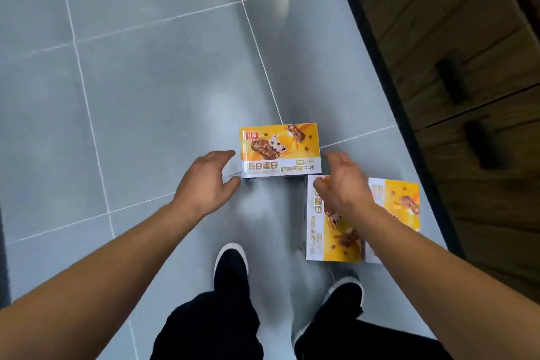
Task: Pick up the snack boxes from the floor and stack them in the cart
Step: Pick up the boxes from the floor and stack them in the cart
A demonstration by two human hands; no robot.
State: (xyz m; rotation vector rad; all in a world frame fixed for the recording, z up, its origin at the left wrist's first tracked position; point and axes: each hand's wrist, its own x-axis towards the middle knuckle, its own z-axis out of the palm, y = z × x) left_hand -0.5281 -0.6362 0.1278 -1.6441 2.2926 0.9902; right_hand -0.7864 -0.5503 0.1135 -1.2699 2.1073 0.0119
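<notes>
Head view, orange-and-white snack box (280, 150) on floor, left hand (204, 181) and right hand (342, 184) spread beside it

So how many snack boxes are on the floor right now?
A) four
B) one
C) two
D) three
C: two boxes show, the far box lying between the open left hand and right hand, and the near box lying on the grey floor beside it, partly hidden under the right wrist.
</notes>
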